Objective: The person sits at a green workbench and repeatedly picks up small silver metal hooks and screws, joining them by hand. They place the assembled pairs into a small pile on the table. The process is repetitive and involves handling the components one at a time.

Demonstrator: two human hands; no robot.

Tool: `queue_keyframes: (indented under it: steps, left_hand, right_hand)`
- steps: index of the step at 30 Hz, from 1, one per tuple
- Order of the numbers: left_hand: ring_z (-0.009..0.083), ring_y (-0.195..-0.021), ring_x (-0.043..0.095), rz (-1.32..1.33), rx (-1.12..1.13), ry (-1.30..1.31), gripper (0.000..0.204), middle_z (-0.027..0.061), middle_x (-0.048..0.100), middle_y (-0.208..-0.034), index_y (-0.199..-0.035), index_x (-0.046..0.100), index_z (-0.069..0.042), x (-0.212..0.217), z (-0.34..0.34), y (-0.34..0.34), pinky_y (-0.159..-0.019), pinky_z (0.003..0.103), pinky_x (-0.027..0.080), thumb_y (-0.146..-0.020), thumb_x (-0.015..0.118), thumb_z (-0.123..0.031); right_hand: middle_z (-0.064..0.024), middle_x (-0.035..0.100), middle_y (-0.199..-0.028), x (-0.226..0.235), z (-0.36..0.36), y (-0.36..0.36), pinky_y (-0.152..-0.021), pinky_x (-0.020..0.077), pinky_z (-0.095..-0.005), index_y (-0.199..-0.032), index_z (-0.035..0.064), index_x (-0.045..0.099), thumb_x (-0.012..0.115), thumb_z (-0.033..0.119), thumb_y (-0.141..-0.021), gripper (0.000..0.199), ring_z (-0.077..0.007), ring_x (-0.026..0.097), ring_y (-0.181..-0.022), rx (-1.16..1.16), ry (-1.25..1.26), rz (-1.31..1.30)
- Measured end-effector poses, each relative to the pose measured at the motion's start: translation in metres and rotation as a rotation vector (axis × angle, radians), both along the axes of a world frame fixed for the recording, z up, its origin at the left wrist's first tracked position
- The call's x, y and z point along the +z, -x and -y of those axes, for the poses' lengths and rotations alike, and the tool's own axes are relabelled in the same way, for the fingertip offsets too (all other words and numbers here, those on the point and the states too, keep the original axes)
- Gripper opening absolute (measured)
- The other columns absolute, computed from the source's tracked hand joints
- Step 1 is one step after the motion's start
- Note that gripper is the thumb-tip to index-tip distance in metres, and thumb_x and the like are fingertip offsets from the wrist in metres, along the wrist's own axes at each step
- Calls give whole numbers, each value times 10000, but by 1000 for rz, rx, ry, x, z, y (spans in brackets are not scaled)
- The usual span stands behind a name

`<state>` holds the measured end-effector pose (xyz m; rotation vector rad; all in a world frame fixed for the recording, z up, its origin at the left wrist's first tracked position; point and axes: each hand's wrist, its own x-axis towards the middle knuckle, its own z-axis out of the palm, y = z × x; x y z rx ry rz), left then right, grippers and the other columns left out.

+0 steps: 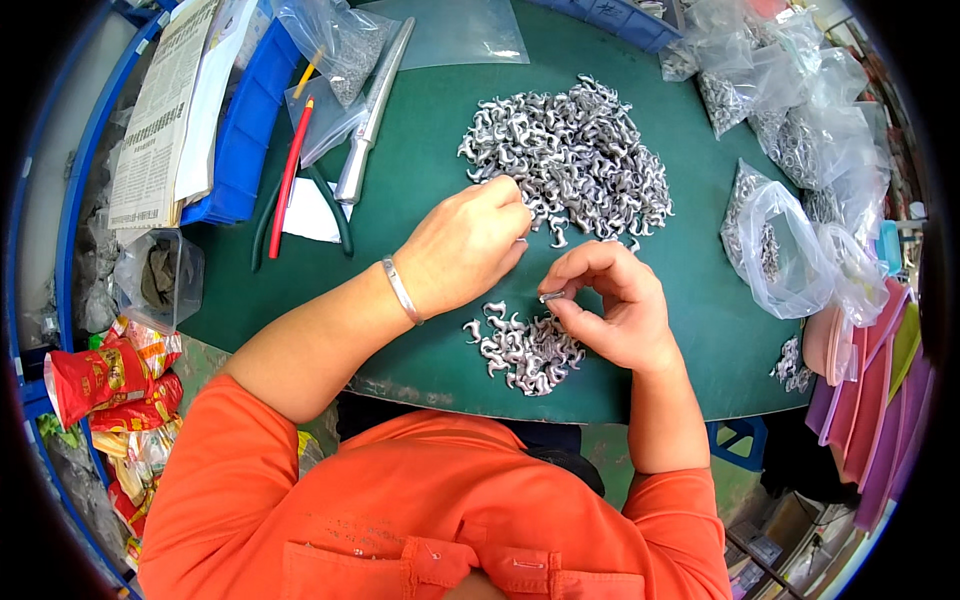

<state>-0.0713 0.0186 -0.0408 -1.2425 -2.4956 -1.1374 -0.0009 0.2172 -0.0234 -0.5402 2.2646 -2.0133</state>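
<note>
The left hand [468, 243], a metal bangle [400, 290] on its wrist, is resting with fingers curled at the near edge of the large heap of small silver hooked parts [575, 155] lying mid-table on the green mat [420, 170]; whether it is gripping anything cannot be told. The right hand [612, 305] is pinching one silver part [552, 296] between thumb and forefinger, just above the smaller pile [525, 350] near the table's front edge. Clear bags of parts [790, 240] are lining the right edge.

Setting: small-parts sorting workshop. Evidence: green-covered counter [420, 170] bearing a large heap of small curved metal pieces [570, 155]; clear plastic bags of the same parts [790, 130]; blue storage bins [245, 130]; pliers [300, 205] and metal tool [372, 115].
</note>
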Motion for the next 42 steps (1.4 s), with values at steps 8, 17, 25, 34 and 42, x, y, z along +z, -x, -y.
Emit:
queue_keyframes:
  steps: [8,17,25,34,42]
  left_hand:
    - [317,-805,584,-10,-13,11,217,113,528,-844,-840,586,-19,-2,2,-1,-692,389,493,-682,721,42]
    - [162,-713,614,256,107,-155,170,81,586,-864,-982,648,-7,3,0,-1,-632,282,498,-816,676,17]
    - [146,-858,664,748,93,-432,172,76,677,-985,-1019,658,14,2,0,5,-760,249,537,-848,666,27]
    - [213,-980,676,967,-55,-664,147,168,692,-1020,-994,627,48,7,-1,4,-843,315,563,-854,642,89]
    - [198,-934,673,864,-119,-738,195,136,685,-1014,-1022,610,19,1,-4,0,-853,322,556,-850,649,101]
  right_hand:
    - [-76,614,-999,-9,-1,-1,-722,553,-279,-1088,6,531,670,-132,-775,370,-155,651,-907,25,124,-29]
    - [-101,645,-896,5,-4,6,-673,506,-341,-858,24,658,741,26,-766,124,-261,631,-778,275,-224,-155]
    - [-111,606,-887,-13,8,16,-731,497,-399,-896,30,657,720,67,-774,142,-313,596,-844,-401,-766,-370]
    - [-103,588,-843,-11,5,15,-700,487,-408,-893,40,608,712,29,-746,180,-308,589,-807,-310,-737,-401]
    - [-121,622,-904,-6,5,11,-666,525,-355,-850,10,639,708,26,-797,89,-299,646,-789,-379,-387,-256]
